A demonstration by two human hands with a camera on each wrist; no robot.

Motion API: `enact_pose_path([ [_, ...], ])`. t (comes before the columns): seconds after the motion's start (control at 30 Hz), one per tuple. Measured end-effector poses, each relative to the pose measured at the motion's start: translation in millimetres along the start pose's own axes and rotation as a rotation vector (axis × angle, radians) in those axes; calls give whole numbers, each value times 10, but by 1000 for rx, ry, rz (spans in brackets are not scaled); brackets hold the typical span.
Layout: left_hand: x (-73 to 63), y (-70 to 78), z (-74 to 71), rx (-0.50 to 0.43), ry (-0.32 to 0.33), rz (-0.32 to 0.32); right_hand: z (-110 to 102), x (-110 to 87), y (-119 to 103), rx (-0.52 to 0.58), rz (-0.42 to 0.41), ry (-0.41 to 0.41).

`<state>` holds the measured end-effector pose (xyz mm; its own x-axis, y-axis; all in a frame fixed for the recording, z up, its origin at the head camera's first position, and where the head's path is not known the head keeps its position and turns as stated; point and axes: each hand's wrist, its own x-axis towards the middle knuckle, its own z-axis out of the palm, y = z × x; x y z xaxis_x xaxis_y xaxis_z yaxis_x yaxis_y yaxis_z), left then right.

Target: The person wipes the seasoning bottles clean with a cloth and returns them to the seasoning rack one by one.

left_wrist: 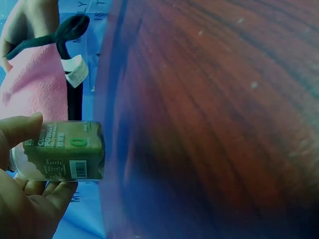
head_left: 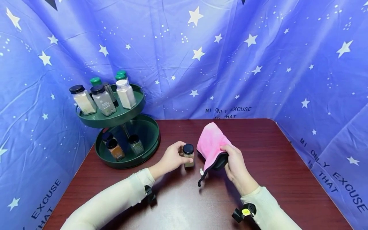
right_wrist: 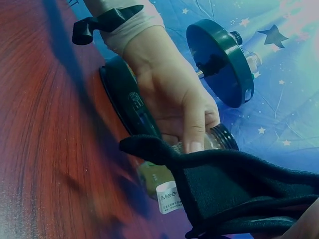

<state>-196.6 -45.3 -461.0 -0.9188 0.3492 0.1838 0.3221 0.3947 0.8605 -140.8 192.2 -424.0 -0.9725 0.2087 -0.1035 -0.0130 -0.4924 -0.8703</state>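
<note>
My left hand (head_left: 172, 157) grips a small clear spice jar (head_left: 188, 149) with a black lid, upright and a little above the table or touching it; I cannot tell which. In the left wrist view the jar (left_wrist: 65, 152) shows greenish-brown powder and a label reading cumin powder. My right hand (head_left: 238, 169) pinches a pink plush cloth (head_left: 211, 140) with black edging and a black hanging loop. The cloth hangs just right of the jar. In the right wrist view, its black underside (right_wrist: 224, 174) and white tag partly hide the jar.
A green two-tier rack (head_left: 126, 116) stands at the table's left back. Several jars with black, green and white lids sit on its upper tray; three black-lidded jars are on the lower tray (head_left: 152, 145). A blue star-patterned curtain (head_left: 178, 48) surrounds the dark red table (head_left: 258, 140).
</note>
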Motion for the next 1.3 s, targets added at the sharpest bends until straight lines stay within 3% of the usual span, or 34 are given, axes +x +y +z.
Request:
enact_pose_path([
  [0.67,-115,-62,85,6,-48,5,204,37,61,-117,5,-62],
  [0.93,-113,-80,71,-8,-59,4,360,30,99,-211,71,-129],
  [1.07,-96,-95,62,-14,-71,22,504,22,134,-355,65,-149],
  [1.17,-83,-101,53,32,-74,38,634,-18,155,-517,19,-140],
  [1.23,-80,-103,49,81,-71,39,710,-60,176,-671,-45,-148],
  [1.3,-82,-103,50,126,-61,40,766,-116,206,-856,-162,-180],
])
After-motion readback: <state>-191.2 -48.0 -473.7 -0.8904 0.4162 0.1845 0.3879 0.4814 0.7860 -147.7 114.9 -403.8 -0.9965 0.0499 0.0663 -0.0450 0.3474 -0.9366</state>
